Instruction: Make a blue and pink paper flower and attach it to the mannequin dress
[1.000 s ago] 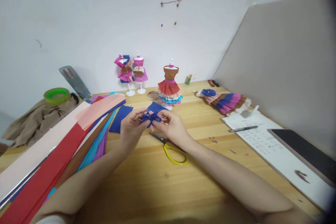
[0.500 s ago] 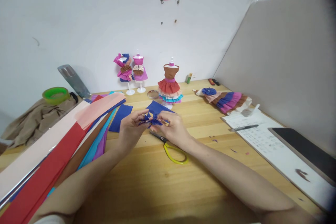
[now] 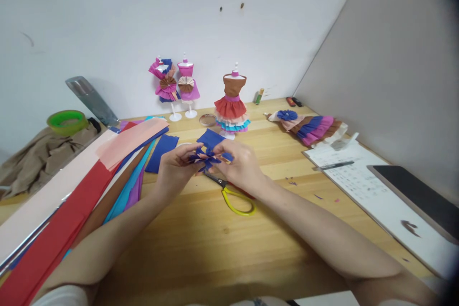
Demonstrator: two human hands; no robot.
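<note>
A small paper flower (image 3: 205, 157) in dark blue with peach petals is held up between both hands above the wooden table. My left hand (image 3: 176, 166) pinches its left side, while my right hand (image 3: 239, 161) grips the opposite side with bent fingers. Just beneath them lie yellow-handled scissors (image 3: 239, 202), their blades partly covered by my right hand. Pieces of dark blue paper lie close by: one sheet (image 3: 163, 153) left of my left hand, another (image 3: 211, 137) behind the flower.
Long coloured paper sheets (image 3: 86, 189) cover the left side. Miniature dress forms (image 3: 185, 86) stand at the back, one in a brown-topped dress (image 3: 234, 87). A ruffled dress (image 3: 311, 126) lies at right, near a written sheet (image 3: 353, 179), a pen (image 3: 335, 166) and a dark phone-like slab (image 3: 412, 196).
The view has tipped downward a little, so everything sits higher. The flower has been turned and its peach petals show more. Both hands keep their hold.
</note>
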